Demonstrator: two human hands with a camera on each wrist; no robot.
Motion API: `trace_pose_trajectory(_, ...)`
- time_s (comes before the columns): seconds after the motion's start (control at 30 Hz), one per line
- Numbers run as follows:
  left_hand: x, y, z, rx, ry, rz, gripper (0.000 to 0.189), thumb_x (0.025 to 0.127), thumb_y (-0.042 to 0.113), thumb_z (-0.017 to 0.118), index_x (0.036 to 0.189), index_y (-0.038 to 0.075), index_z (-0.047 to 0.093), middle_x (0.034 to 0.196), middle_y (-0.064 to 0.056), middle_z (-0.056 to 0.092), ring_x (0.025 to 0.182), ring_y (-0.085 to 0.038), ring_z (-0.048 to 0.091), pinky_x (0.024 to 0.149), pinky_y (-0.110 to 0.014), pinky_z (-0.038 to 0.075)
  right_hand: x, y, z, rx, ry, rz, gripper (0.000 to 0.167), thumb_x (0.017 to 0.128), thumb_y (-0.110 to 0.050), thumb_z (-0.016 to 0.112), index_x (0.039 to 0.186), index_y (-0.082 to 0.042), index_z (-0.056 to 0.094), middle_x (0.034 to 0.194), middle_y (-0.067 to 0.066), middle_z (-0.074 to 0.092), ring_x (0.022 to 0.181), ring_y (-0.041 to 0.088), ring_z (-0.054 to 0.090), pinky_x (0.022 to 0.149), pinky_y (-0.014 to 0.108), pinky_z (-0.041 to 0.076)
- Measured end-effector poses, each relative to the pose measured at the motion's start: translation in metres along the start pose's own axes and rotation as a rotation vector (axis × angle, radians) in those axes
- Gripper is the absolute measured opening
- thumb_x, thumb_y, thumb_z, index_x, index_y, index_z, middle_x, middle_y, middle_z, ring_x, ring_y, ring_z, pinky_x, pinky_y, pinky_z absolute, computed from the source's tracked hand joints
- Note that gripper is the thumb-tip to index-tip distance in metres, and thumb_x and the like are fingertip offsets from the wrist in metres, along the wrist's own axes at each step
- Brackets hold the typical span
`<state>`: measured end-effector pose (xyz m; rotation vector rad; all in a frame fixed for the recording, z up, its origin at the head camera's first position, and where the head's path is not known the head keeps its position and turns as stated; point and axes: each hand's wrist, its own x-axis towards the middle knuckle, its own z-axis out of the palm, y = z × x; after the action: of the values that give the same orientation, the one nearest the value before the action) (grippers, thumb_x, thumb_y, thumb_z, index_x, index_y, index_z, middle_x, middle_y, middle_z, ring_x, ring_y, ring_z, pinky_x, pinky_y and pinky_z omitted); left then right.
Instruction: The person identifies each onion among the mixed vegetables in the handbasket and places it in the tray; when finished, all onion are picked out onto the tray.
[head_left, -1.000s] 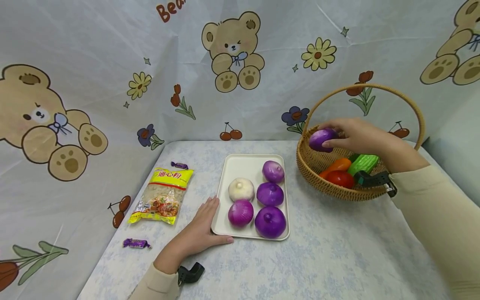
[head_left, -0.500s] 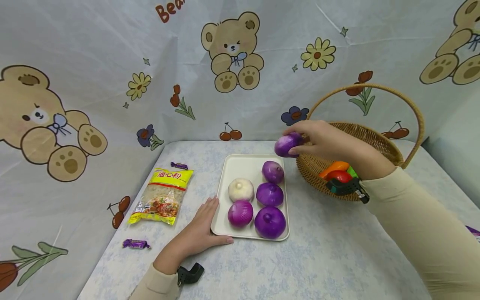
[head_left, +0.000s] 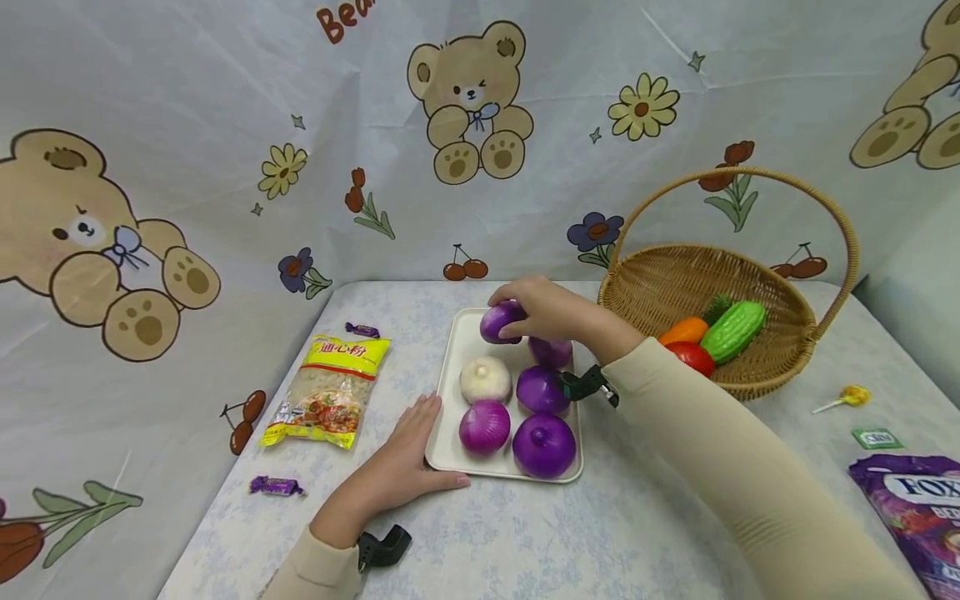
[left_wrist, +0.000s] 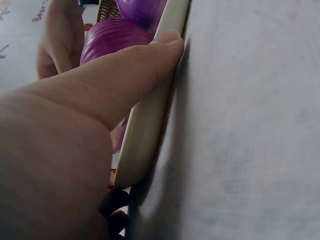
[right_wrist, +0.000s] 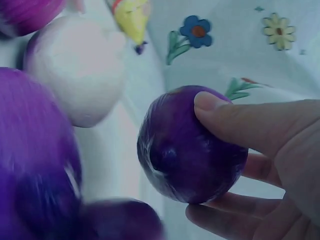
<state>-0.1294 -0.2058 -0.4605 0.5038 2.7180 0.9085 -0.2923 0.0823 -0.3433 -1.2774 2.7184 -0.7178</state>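
Note:
My right hand [head_left: 551,310] grips a purple onion [head_left: 501,322] over the far left part of a white tray [head_left: 465,333]; in the right wrist view, thumb and fingers wrap the held onion [right_wrist: 190,150]. On the tray sit a white onion [head_left: 485,380], a magenta onion [head_left: 484,427] in front of it, and a right-hand column of purple onions [head_left: 543,446]. The farthest of that column is partly hidden by my right hand. At the tray's near left corner my left hand [head_left: 401,458] rests with straight fingers along the side and the thumb [left_wrist: 150,57] along the front edge.
A wicker basket [head_left: 772,375] with a tall handle holds vegetables at the right. Left of the tray lie a yellow pasta bag [head_left: 330,392] and wrapped candies [head_left: 275,486]. A lollipop [head_left: 851,396], a green packet [head_left: 876,438] and a purple bag [head_left: 918,517] lie at the right.
My right hand has carried the purple onion leftward from above the basket to over the tray. The left hand has stayed at the tray's corner.

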Motion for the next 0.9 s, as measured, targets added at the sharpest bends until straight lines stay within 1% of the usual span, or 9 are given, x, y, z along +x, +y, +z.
trace_pose_trajectory(0.1,0.0,0.001,-0.001,0.0,0.001,0.005,0.132,0.08,0.069,0.083,0.168,0.002,0.012,0.174,-0.013,0.01,0.159,-0.024,0.0,0.126,-0.045,0.005,0.011,0.005,0.012,0.018,-0.046,0.054,0.041,0.096,-0.018,0.082,0.132,-0.003,0.071,0.126,0.009,0.071,0.116,0.026,0.063,0.104,0.043,0.048)
trace_pose_trajectory(0.23,0.0,0.001,-0.001,0.004,0.0,0.013,0.131,0.08,0.068,0.083,0.168,0.001,0.012,0.174,-0.014,0.009,0.159,-0.025,-0.001,0.126,-0.045,0.005,0.02,0.011,0.024,0.011,-0.092,0.098,0.044,0.096,-0.019,0.083,0.134,-0.004,0.069,0.127,0.009,0.07,0.119,0.025,0.063,0.106,0.042,0.048)
trace_pose_trajectory(0.43,0.001,-0.001,0.0,0.002,-0.002,0.012,0.131,0.08,0.068,0.083,0.168,0.002,0.011,0.174,-0.013,0.008,0.159,-0.023,-0.001,0.126,-0.044,0.005,0.025,0.019,0.034,-0.015,-0.109,0.145,0.047,0.098,-0.02,0.08,0.139,-0.002,0.066,0.131,0.013,0.068,0.125,0.03,0.06,0.109,0.044,0.046)
trace_pose_trajectory(0.53,0.0,-0.001,0.001,-0.002,-0.004,0.009,0.131,0.08,0.069,0.083,0.168,0.003,0.011,0.174,-0.012,0.008,0.159,-0.023,-0.002,0.126,-0.045,0.005,0.024,0.018,0.035,-0.019,-0.113,0.159,0.052,0.098,-0.022,0.079,0.143,-0.001,0.062,0.137,0.015,0.066,0.13,0.031,0.058,0.111,0.045,0.044)
trace_pose_trajectory(0.63,0.0,-0.001,0.001,-0.004,-0.003,0.009,0.131,0.08,0.069,0.083,0.168,0.003,0.011,0.174,-0.012,0.008,0.158,-0.023,-0.002,0.126,-0.045,0.005,0.02,0.016,0.033,-0.023,-0.116,0.155,0.053,0.099,-0.023,0.078,0.144,-0.001,0.061,0.14,0.017,0.064,0.134,0.033,0.055,0.113,0.046,0.042)
trace_pose_trajectory(0.73,0.0,0.0,0.001,0.0,-0.002,0.012,0.131,0.08,0.068,0.083,0.168,0.003,0.012,0.174,-0.013,0.009,0.158,-0.023,-0.002,0.126,-0.045,0.006,0.015,0.011,0.028,-0.027,-0.11,0.146,0.052,0.098,-0.022,0.079,0.142,0.0,0.063,0.14,0.018,0.064,0.134,0.034,0.055,0.114,0.047,0.041)
trace_pose_trajectory(0.9,0.0,-0.001,0.0,0.012,-0.002,0.012,0.131,0.081,0.068,0.083,0.168,0.002,0.012,0.174,-0.013,0.009,0.159,-0.024,-0.001,0.126,-0.044,0.005,0.007,0.004,0.019,-0.034,-0.107,0.141,0.05,0.098,-0.025,0.079,0.14,0.0,0.065,0.14,0.016,0.063,0.135,0.035,0.054,0.114,0.047,0.04)
